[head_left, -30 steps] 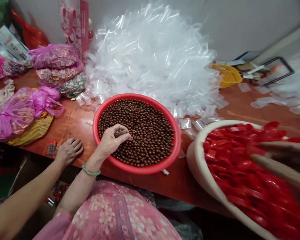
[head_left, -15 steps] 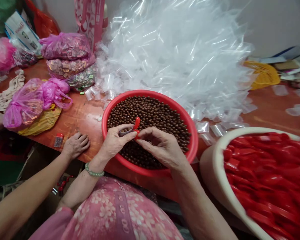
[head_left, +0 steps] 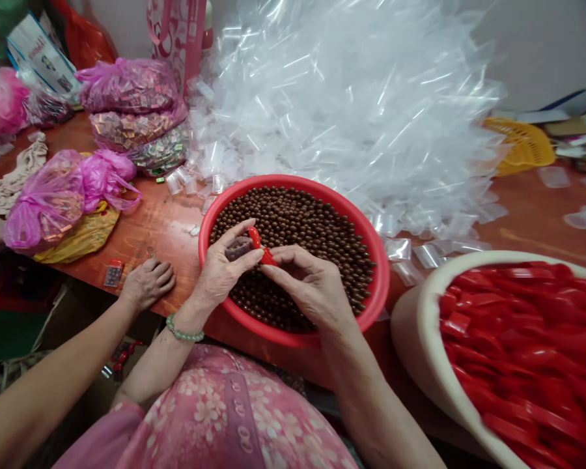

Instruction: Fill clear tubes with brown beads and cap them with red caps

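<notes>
My left hand [head_left: 219, 270] grips a small clear plastic box [head_left: 239, 248] on its side, with the thumb and fingers around it. Dark brown balls seem to be inside, though fingers hide part. At the box's open end is a red flip-top cap [head_left: 267, 257], its lid raised, pinched between the thumb and fingers of my right hand [head_left: 310, 280]. How far the cap sits on the box is hidden. Both hands hover above a red basin [head_left: 379, 286] full of shiny brown balls [head_left: 297, 218].
A pile of clear plastic boxes [head_left: 351, 111] rises behind the basin. At right stands a cream tub [head_left: 420, 326] of red caps [head_left: 522, 339]. A co-worker's hand [head_left: 149, 283] rests on the table by a filled box [head_left: 113, 273]. Pink bags [head_left: 131, 88] lie at left.
The raised red lid has tipped and shifted left, towards the box. My left fingers have lifted towards it, while my right hand has moved slightly left.
</notes>
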The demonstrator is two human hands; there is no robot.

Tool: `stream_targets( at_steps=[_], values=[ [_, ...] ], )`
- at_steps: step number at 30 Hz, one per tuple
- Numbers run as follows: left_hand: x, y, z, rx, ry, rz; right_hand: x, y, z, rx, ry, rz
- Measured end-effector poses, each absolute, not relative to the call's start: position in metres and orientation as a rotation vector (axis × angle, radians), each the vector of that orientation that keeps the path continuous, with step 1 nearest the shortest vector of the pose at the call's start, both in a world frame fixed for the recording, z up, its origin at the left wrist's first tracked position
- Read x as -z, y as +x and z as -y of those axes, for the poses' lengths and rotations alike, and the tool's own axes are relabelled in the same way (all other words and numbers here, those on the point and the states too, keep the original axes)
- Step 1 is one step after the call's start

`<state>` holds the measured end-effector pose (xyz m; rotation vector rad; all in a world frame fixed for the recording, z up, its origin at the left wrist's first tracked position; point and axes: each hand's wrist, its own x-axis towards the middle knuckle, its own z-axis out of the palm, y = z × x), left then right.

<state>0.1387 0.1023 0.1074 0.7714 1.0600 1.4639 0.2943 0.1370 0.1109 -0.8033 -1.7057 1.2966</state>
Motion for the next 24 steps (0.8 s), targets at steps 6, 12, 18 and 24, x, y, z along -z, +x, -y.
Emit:
stream_targets(
  at_steps=[6,12,18,24],
  values=[
    [-0.110,0.139,-0.102,-1.525,0.864,-1.127,-0.124,0.318,-0.142,-1.201,-0.830,1.958],
    [-0.108,0.141,-0.105,-1.498,0.817,-1.132,-0.122,0.318,-0.140,-1.074,-0.896,1.707],
    [-0.111,0.145,-0.104,-1.448,0.861,-1.148,-0.119,0.293,-0.131,-1.095,-0.875,1.427],
    [-0.113,0.142,-0.103,-1.463,0.839,-1.123,-0.110,0.283,-0.121,-0.922,-0.832,1.646]
  ],
)
